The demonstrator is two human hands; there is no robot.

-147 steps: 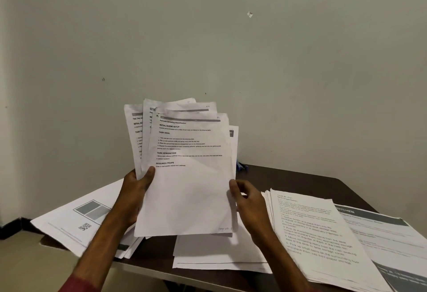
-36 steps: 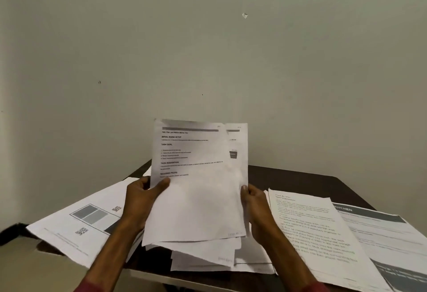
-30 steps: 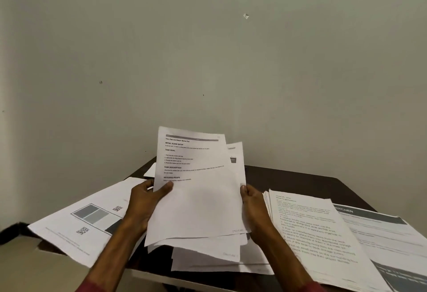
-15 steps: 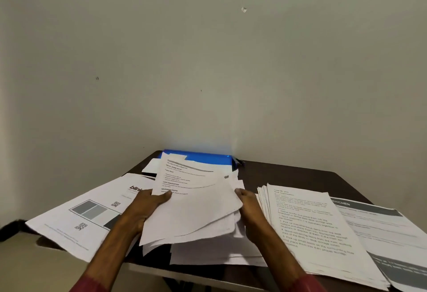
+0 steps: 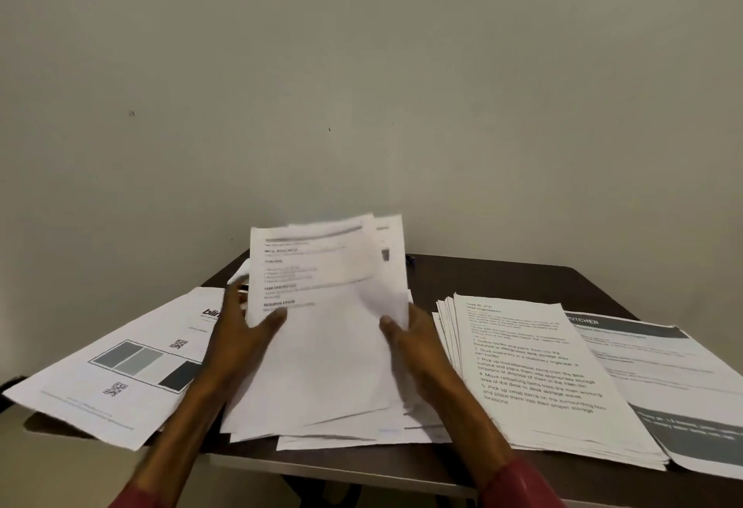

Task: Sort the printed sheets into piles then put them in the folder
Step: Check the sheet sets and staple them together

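The left hand (image 5: pixel 241 332) grips the left edge of a fanned bundle of printed sheets (image 5: pixel 321 346), thumb lying across the front page and fingers curled behind it. The right hand (image 5: pixel 410 340) holds the bundle's right edge the same way, thumb on the front. The bundle sits in the centre of the frame, tilted up towards the camera, its top blurred and its lower edges just above or touching a loose middle pile (image 5: pixel 362 441) on the dark table (image 5: pixel 502 278); which of the two, I cannot tell. Red sleeves (image 5: pixel 522 483) show at the bottom edge.

Right of centre lies a thick pile with a numbered list (image 5: pixel 530 366), its edges stepped. It overlaps a pile headed KITCHEN (image 5: pixel 663 379) at the lower right. At the lower left a pile with grey blocks and QR codes (image 5: pixel 120 370) hangs over the table's edge. A plain wall (image 5: pixel 362 85) fills the upper frame, and the raised bundle hides the table's far middle
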